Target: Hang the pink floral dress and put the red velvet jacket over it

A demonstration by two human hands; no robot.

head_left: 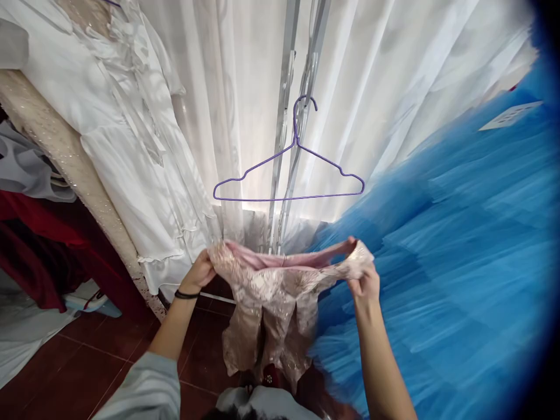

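Note:
A pale pink, shiny patterned dress (271, 291) hangs stretched between my two hands, its pink lining showing along the open neckline. My left hand (202, 270) is closed on its left upper edge, a dark band around the wrist. On the other side my right hand (366, 280) grips the right upper edge, the fingers partly behind the cloth. Above the dress, apart from it, a bare purple hanger (294, 150) hangs by its hook near a metal rail post.
White dresses (131, 140) hang at the left, with dark red garments (48, 233) beyond them. A large blue tulle dress (450, 251) fills the right side and reaches near my right arm. White curtains (376, 70) hang behind the metal posts (289, 87). Underfoot are dark red tiles (74, 373).

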